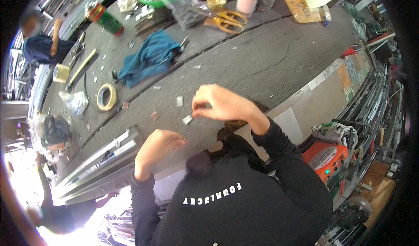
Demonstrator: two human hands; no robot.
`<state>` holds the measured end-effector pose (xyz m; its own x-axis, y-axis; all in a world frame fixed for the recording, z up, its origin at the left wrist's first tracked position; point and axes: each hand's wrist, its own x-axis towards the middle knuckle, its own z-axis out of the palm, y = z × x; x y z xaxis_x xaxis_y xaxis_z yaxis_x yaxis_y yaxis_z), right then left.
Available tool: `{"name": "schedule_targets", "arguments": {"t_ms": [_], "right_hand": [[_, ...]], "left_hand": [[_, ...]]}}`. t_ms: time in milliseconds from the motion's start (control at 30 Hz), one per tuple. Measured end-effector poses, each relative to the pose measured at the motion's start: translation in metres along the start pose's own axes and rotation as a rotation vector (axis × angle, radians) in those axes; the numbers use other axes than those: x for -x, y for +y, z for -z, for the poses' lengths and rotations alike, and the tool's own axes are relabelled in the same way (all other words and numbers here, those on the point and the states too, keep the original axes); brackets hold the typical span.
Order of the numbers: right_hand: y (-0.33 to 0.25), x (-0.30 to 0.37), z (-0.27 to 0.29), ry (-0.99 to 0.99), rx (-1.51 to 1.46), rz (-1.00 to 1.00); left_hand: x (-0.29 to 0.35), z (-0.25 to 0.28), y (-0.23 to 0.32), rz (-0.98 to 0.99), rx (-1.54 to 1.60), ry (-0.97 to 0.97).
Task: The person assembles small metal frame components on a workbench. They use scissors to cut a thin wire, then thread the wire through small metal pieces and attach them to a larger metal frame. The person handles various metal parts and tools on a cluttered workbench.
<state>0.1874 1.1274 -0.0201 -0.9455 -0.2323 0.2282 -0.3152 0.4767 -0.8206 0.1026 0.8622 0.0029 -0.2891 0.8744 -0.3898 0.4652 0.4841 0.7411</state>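
Note:
Both my hands hover over the near edge of a dark grey workbench, apart from each other. My right hand has its fingers curled toward the thumb; whatever they may hold is too small to make out. Just left of its fingertips lies a small whitish square piece, with a similar pale piece farther back. My left hand is closed with the fingertips drawn together, pointing right. Its grip is partly hidden, so I cannot see what is in it.
A blue cloth, tape roll, yellow-handled scissors and green-red can lie on the bench. Long metal profiles extend at left. An orange machine stands right. Two other people are at left.

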Motion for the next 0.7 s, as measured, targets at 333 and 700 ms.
{"name": "schedule_targets", "arguments": {"t_ms": [333, 700], "right_hand": [[0.136, -0.055, 0.147, 0.406, 0.864, -0.507], [0.061, 0.190, 0.211, 0.789, -0.044, -0.433]], "left_hand": [[-0.107, -0.001, 0.079, 0.136, 0.320, -0.090], [-0.287, -0.030, 0.191, 0.032, 0.174, -0.328]]}}
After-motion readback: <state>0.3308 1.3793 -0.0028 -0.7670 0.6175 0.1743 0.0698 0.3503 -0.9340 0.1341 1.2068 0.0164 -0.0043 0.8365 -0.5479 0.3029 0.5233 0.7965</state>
